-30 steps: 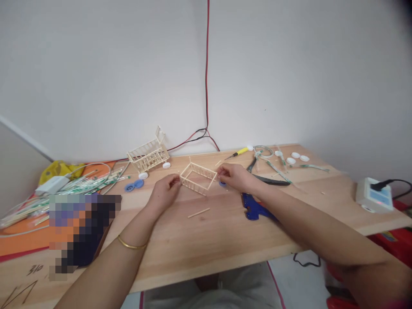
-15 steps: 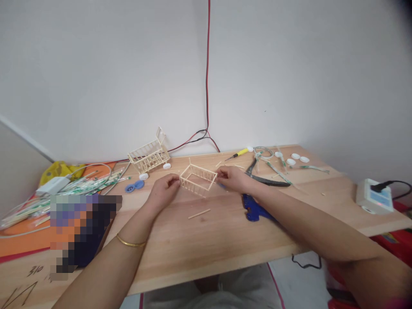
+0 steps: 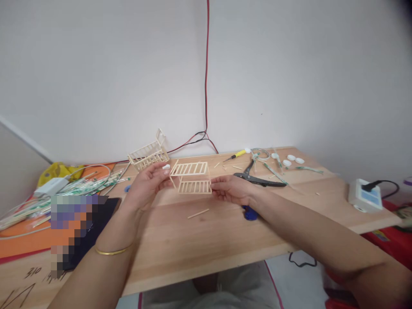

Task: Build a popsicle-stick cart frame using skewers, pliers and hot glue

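Between my hands a small slatted frame of thin wooden sticks (image 3: 189,169) is held tilted above the table, one slatted side high and another low. My left hand (image 3: 148,182) pinches its left end with thumb and fingers. At the lower right corner, the fingertips of my right hand (image 3: 230,189) are closed on the frame. A loose wooden stick (image 3: 198,213) lies on the tabletop below it. Behind my left hand stands a cart-like model of similar sticks (image 3: 148,155), partly covered by my fingers.
Black-handled pliers (image 3: 260,180), a yellow screwdriver (image 3: 238,153), white caps (image 3: 291,158) and a coiled tube (image 3: 260,153) lie at the back right. A white power socket (image 3: 365,195) sits on the right edge. Bundled sticks (image 3: 86,186) and a dark tablet-like object (image 3: 93,236) are at left.
The stick frame has been turned in my hands, so its slatted sides now face me. My left hand has moved left and rotated; my right hand has shifted slightly lower.
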Demonstrator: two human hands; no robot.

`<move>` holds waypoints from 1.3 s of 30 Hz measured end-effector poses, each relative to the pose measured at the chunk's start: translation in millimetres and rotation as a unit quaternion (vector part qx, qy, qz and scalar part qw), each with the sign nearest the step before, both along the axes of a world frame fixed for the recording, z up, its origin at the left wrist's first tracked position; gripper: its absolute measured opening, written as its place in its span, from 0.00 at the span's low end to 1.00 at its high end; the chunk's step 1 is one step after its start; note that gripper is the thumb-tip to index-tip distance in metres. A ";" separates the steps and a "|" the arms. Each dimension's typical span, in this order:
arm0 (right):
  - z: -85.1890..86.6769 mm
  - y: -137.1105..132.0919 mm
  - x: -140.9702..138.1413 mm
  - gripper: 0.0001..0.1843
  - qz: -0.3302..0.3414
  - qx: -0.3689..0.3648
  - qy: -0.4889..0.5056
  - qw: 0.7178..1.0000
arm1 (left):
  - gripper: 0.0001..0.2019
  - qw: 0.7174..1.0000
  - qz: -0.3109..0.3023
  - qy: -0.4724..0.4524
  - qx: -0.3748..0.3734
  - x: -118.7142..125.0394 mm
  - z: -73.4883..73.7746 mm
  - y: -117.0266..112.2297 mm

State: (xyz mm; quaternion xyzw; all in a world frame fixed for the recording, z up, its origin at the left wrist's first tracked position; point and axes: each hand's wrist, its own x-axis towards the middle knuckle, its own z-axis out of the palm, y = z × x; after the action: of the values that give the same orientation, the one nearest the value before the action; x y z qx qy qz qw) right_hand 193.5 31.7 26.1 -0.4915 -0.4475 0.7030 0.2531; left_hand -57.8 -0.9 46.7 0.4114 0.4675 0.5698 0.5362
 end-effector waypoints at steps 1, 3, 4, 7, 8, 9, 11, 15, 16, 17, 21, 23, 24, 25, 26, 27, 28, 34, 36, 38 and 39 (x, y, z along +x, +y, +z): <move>-1.3 -2.4 -2.0 0.06 -0.003 -0.029 0.016 0.999 | 0.22 1.000 0.003 0.009 0.000 -1.5 1.7 -0.6; -5.0 -7.0 -6.3 0.06 -0.006 -0.077 0.041 0.996 | 0.23 0.999 0.005 0.039 -0.003 -3.7 2.5 -0.8; -7.1 -9.4 -8.5 0.06 -0.007 -0.097 0.052 0.994 | 0.23 0.998 0.004 0.057 -0.007 -4.4 1.9 -0.5; -12.2 -16.5 -15.4 0.08 -0.008 -0.137 0.076 0.988 | 0.23 0.995 0.009 0.101 -0.014 -5.5 -1.8 1.3; -13.4 -18.6 -17.6 0.08 -0.008 -0.146 0.081 0.986 | 0.23 0.994 0.011 0.112 -0.013 -5.7 -3.3 2.1; -14.4 -20.4 -19.5 0.08 -0.008 -0.153 0.085 0.985 | 0.23 0.992 0.013 0.123 -0.010 -6.0 -4.7 2.9; -16.0 -22.9 -22.9 0.07 -0.007 -0.164 0.089 0.982 | 0.24 0.990 0.014 0.143 0.000 -6.5 -7.6 4.7; -19.7 -24.6 -26.8 0.07 -0.005 -0.170 0.097 0.981 | 0.26 0.982 0.018 0.189 0.008 -6.5 -16.0 9.2; -20.7 -24.9 -27.4 0.07 -0.003 -0.167 0.098 0.981 | 0.26 0.981 0.016 0.194 0.013 -6.0 -18.7 10.5; -21.6 -25.4 -27.7 0.07 0.000 -0.165 0.098 0.981 | 0.26 0.981 0.013 0.194 0.021 -5.5 -21.5 11.9; -23.9 -28.9 -25.0 0.06 0.020 -0.160 0.089 0.983 | 0.24 0.980 0.008 0.195 0.046 -3.7 -28.8 15.3; -23.2 -29.2 -19.7 0.09 0.037 -0.122 0.058 0.990 | 0.24 0.975 0.024 0.212 0.053 -3.2 -28.0 14.5; -22.3 -28.0 -16.0 0.11 0.046 -0.094 0.039 0.994 | 0.24 0.972 0.035 0.228 0.053 -3.0 -26.5 13.4; -21.0 -25.8 -11.5 0.12 0.052 -0.057 0.016 0.997 | 0.25 0.966 0.045 0.250 0.048 -2.7 -24.6 12.0; -19.4 -22.3 -6.6 0.12 0.057 -0.008 -0.012 0.998 | 0.26 0.959 0.056 0.274 0.040 -2.5 -22.5 10.4; -17.5 -17.6 -1.4 0.11 0.058 0.048 -0.045 0.996 | 0.27 0.952 0.064 0.299 0.029 -2.2 -20.5 8.7; -15.5 -11.9 3.9 0.09 0.055 0.108 -0.080 0.989 | 0.28 0.945 0.068 0.319 0.017 -1.9 -18.8 7.0; -12.8 26.7 17.4 0.07 0.055 0.352 -0.225 0.907 | 0.33 0.936 0.030 0.349 -0.034 0.3 -17.3 2.0; -17.0 35.9 12.1 0.08 0.065 0.357 -0.218 0.906 | 0.33 0.937 0.030 0.346 -0.042 1.1 -18.1 2.5; -22.1 42.5 4.6 0.11 0.079 0.364 -0.214 0.903 | 0.32 0.942 0.022 0.332 -0.044 1.8 -18.6 3.2; -24.4 44.8 0.7 0.11 0.086 0.369 -0.213 0.901 | 0.31 0.946 0.016 0.322 -0.041 2.0 -18.7 3.6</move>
State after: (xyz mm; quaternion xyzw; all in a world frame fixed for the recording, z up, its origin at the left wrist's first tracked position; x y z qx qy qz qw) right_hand 194.2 76.5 1.7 -0.4607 -0.7584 0.3849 0.2538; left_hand -55.9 2.8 28.0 0.5426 0.6451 0.3959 0.3642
